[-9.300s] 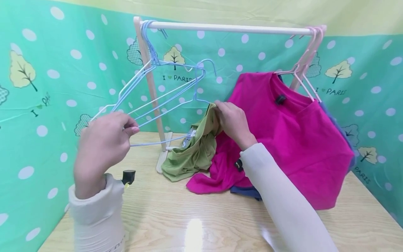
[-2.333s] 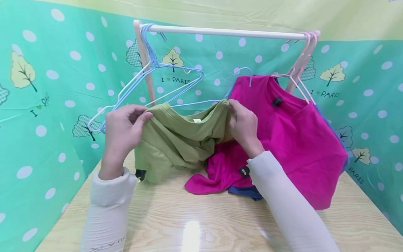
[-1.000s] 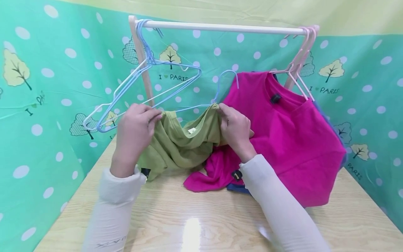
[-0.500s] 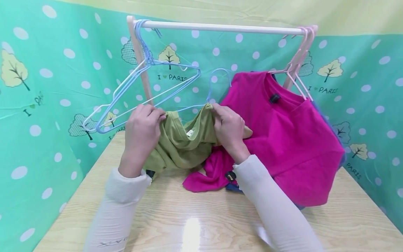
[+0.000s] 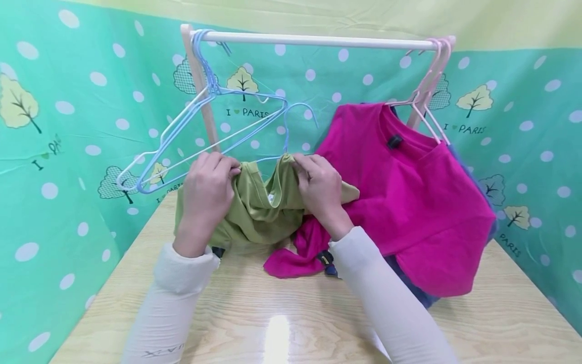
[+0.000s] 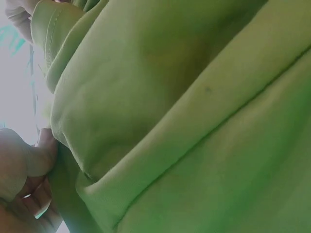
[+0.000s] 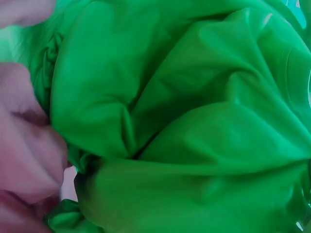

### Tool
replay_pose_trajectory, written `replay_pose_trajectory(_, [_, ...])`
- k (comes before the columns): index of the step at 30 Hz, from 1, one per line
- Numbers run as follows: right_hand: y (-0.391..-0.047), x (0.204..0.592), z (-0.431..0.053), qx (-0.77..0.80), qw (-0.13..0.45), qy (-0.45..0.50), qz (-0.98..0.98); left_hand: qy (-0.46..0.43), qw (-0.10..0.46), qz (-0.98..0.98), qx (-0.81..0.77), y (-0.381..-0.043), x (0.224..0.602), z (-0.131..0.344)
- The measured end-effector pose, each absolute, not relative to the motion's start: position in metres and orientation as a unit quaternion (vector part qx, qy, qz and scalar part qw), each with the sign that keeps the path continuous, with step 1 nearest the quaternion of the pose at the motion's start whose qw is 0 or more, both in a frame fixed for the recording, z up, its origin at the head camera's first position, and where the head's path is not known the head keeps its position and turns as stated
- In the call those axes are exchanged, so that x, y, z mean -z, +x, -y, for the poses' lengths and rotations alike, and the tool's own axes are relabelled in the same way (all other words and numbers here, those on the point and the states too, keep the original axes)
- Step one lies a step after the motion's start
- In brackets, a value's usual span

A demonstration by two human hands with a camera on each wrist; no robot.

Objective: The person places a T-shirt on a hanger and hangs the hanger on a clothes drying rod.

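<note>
In the head view, a crumpled olive-green shirt (image 5: 254, 222) hangs between both hands above the table. My left hand (image 5: 206, 189) pinches it beside the neckline, on the left. My right hand (image 5: 320, 184) pinches the opposite side of the neckline. A light-blue wire hanger (image 5: 286, 131) sits in the shirt; its hook and a short piece of one arm show at the collar, the rest is covered. Green cloth (image 6: 160, 111) fills most of the left wrist view, with fingers at its edge. Folds of the same shirt (image 7: 184, 126) fill the right wrist view.
A small clothes rack (image 5: 309, 39) stands behind, with several blue and white hangers (image 5: 170, 134) at its left end. At its right end, pink hangers (image 5: 432, 101) carry a magenta top (image 5: 409, 202) and a dark blue garment (image 5: 414, 283). Wooden tabletop (image 5: 254, 313) lies below.
Earlier my left hand held the hanger's bare end; then both hands held the neckline with the hanger inside. During the last second my right hand and the hook shifted left, bringing the hands closer.
</note>
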State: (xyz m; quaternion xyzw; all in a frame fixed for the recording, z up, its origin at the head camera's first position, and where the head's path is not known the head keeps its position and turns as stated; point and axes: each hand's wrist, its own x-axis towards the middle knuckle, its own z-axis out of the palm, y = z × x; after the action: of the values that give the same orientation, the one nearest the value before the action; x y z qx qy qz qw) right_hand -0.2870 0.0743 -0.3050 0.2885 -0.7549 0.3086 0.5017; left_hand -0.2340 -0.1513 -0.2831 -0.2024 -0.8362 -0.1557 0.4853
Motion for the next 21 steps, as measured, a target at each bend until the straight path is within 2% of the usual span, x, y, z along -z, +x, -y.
replay_pose_trajectory(7, [-0.296, 0.308, -0.084, -0.297, 0.502, 0.336, 0.739, -0.197, 0.481, 0.84, 0.157, -0.234, 0.285, 0.151])
replay_pose_trajectory(21, [-0.301, 0.319, -0.114, -0.278, 0.479, 0.331, 0.764, -0.177, 0.49, 0.837, 0.167, -0.232, 0.281, 0.16])
